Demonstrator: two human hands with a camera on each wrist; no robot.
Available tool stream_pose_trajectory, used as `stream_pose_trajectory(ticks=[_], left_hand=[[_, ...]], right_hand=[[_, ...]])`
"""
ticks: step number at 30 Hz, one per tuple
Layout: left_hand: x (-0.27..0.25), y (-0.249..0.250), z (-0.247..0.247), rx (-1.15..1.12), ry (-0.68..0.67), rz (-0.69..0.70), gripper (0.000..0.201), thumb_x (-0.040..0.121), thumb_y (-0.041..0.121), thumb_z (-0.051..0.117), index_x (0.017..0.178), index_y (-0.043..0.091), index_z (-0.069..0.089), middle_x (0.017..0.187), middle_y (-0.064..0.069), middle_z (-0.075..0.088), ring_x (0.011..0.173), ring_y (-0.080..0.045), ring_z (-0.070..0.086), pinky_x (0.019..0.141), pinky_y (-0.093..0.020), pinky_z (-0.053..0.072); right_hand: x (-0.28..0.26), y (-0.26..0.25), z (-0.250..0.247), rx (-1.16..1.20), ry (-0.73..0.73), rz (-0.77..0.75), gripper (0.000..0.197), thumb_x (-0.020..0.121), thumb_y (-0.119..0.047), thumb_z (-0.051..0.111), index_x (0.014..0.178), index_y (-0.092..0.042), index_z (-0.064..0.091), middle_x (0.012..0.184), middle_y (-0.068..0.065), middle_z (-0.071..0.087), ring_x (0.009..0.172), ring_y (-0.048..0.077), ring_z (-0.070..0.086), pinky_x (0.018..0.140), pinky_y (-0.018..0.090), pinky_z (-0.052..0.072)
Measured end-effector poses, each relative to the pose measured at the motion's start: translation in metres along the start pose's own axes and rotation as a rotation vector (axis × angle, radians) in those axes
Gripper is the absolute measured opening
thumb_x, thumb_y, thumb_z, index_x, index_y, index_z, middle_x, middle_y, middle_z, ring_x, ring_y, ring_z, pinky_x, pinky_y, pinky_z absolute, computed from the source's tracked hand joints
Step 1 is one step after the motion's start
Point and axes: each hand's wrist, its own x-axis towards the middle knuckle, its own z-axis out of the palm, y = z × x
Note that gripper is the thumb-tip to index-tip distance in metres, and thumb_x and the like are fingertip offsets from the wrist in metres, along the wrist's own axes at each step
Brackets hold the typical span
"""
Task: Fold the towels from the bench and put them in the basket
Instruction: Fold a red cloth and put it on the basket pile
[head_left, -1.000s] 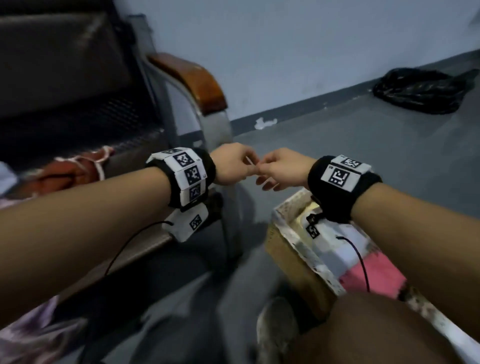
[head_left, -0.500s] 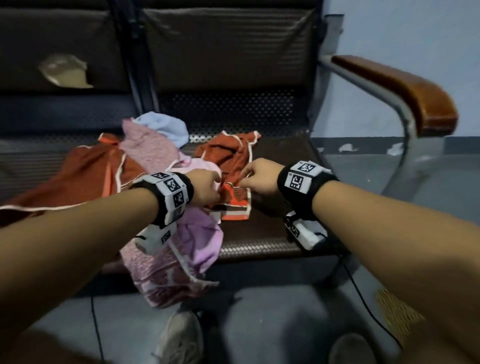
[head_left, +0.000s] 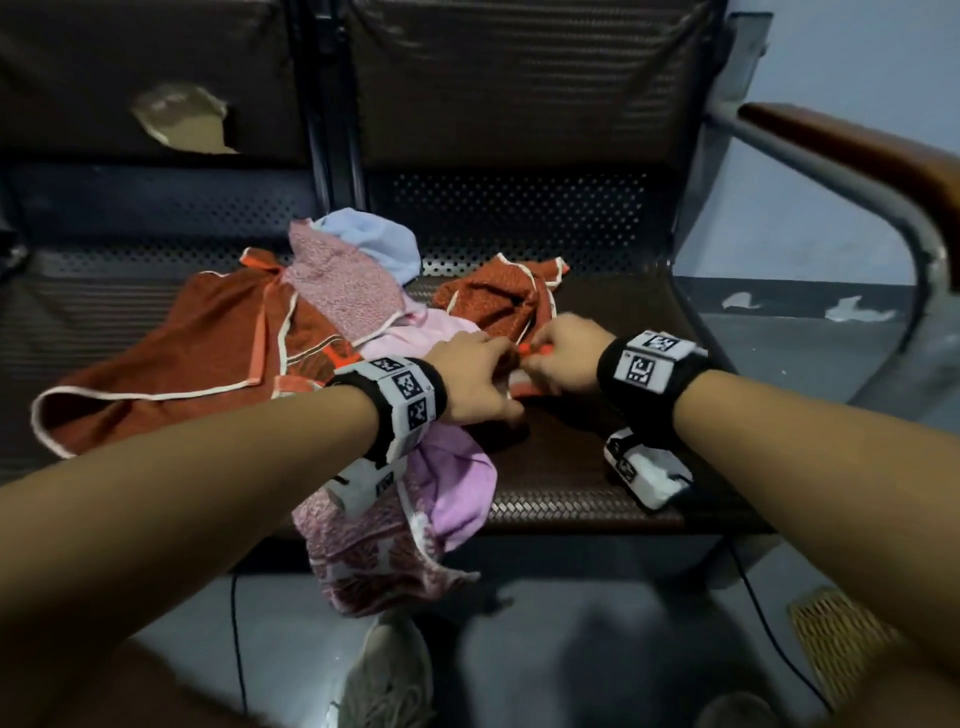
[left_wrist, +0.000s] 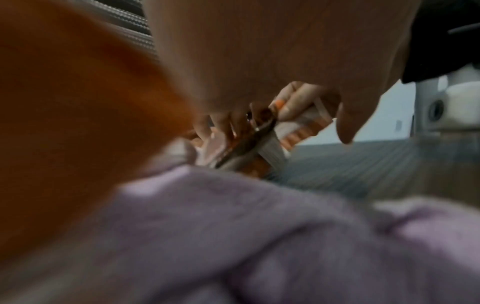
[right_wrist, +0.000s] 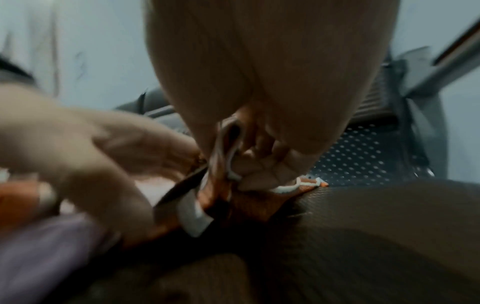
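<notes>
Left hand and right hand both pinch edge of small orange towel on desk, fingers curled.

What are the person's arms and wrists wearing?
Both forearms are bare, no sleeves. Each wrist has a black band carrying white blocks printed with black square-code markers, a white camera unit slung beneath. A thin black cable trails down from the right one.

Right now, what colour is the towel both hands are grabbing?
Rusty orange with white trim; the small orange towel shows best in the head view.
</notes>
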Motion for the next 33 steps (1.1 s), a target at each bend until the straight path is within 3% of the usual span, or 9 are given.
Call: stream_pose_trajectory(ticks=[4, 9, 12, 16, 19, 23, 26, 29, 33], left_hand=[[0.013, 0.032, -0.021, -0.120, 0.107, -0.003, 0.048, 0.080, 0.049, 0.072, 0.115, 0.019, 0.059, 0.109, -0.004, 0.068, 0.099, -0.027, 0.064, 0.087, -0.037, 0.052], [0.021, 0.082, -0.055, -0.336, 0.272, 0.062, 0.019, 0.088, 0.022, 0.060, 0.101, 0.025, 0.074, 0.098, -0.003, 0.075, 0.097, -0.024, 0.069, 0.081, -0.029, 0.052], [0.017, 0.120, -0.076, -0.838, 0.283, 0.145, 0.014, 0.089, 0.012, 0.065, 0.094, 0.019, 0.076, 0.091, -0.006, 0.076, 0.091, -0.024, 0.072, 0.081, -0.036, 0.059], [0.002, 0.160, -0.099, -1.245, 0.175, 0.242, 0.010, 0.093, -0.003, 0.060, 0.086, 0.003, 0.066, 0.086, -0.017, 0.066, 0.077, -0.025, 0.066, 0.079, -0.035, 0.057], [-0.005, 0.165, -0.106, -1.352, 0.086, 0.206, 0.012, 0.090, -0.005, 0.057, 0.084, 0.001, 0.065, 0.079, -0.017, 0.064, 0.070, -0.025, 0.065, 0.073, -0.035, 0.056], [0.001, 0.131, -0.109, -1.001, 0.288, 0.028, 0.008, 0.084, 0.005, 0.067, 0.090, 0.009, 0.070, 0.089, -0.010, 0.071, 0.081, -0.020, 0.065, 0.081, -0.036, 0.053], [0.001, 0.098, -0.101, -0.463, 0.379, -0.090, 0.059, 0.074, 0.019, 0.077, 0.129, 0.023, 0.056, 0.119, -0.008, 0.065, 0.110, -0.023, 0.062, 0.095, -0.036, 0.051], [-0.003, 0.093, -0.088, -0.389, 0.284, 0.139, 0.099, 0.068, 0.023, 0.087, 0.151, 0.027, 0.033, 0.142, -0.011, 0.048, 0.134, -0.024, 0.046, 0.112, -0.040, 0.040], [-0.003, 0.107, -0.083, -0.346, 0.317, 0.201, 0.018, 0.080, 0.023, 0.076, 0.096, 0.019, 0.069, 0.085, 0.005, 0.069, 0.088, -0.017, 0.067, 0.082, -0.034, 0.052]], right_hand=[[-0.023, 0.005, -0.028, 0.453, 0.191, -0.027, 0.021, 0.088, -0.015, 0.063, 0.081, 0.003, 0.072, 0.068, 0.005, 0.065, 0.060, 0.008, 0.055, 0.059, 0.023, 0.046], [-0.063, 0.020, -0.050, 0.925, 0.367, -0.070, 0.014, 0.082, -0.014, 0.053, 0.074, -0.021, 0.063, 0.063, 0.001, 0.058, 0.054, 0.011, 0.052, 0.053, 0.023, 0.043], [-0.078, 0.052, -0.065, 0.861, 0.464, -0.108, 0.036, 0.080, -0.012, 0.057, 0.111, -0.030, 0.058, 0.101, 0.004, 0.068, 0.088, 0.017, 0.066, 0.079, 0.036, 0.054], [-0.096, 0.075, -0.060, 0.644, 0.332, -0.226, 0.031, 0.077, -0.005, 0.069, 0.100, -0.024, 0.062, 0.089, -0.026, 0.073, 0.086, -0.015, 0.065, 0.075, 0.008, 0.051], [-0.090, 0.085, -0.057, 0.382, 0.224, -0.071, 0.018, 0.083, -0.018, 0.074, 0.101, -0.017, 0.071, 0.106, 0.002, 0.075, 0.104, 0.019, 0.068, 0.095, 0.040, 0.054], [-0.086, 0.088, -0.066, 0.388, 0.400, 0.004, 0.022, 0.087, -0.016, 0.067, 0.066, -0.021, 0.063, 0.072, -0.001, 0.068, 0.070, 0.014, 0.065, 0.071, 0.025, 0.051], [-0.088, 0.080, -0.076, 0.382, 0.614, -0.048, 0.023, 0.086, -0.022, 0.066, 0.064, -0.019, 0.060, 0.061, -0.010, 0.060, 0.060, 0.000, 0.055, 0.057, 0.022, 0.041], [-0.087, 0.063, -0.078, 0.373, 0.650, -0.175, 0.015, 0.083, -0.022, 0.065, 0.071, -0.020, 0.056, 0.065, -0.008, 0.059, 0.067, 0.007, 0.055, 0.063, 0.030, 0.042], [-0.087, 0.044, -0.077, 0.388, 0.612, -0.287, 0.011, 0.076, -0.037, 0.065, 0.081, -0.029, 0.061, 0.076, -0.010, 0.067, 0.076, 0.005, 0.063, 0.071, 0.031, 0.050]])
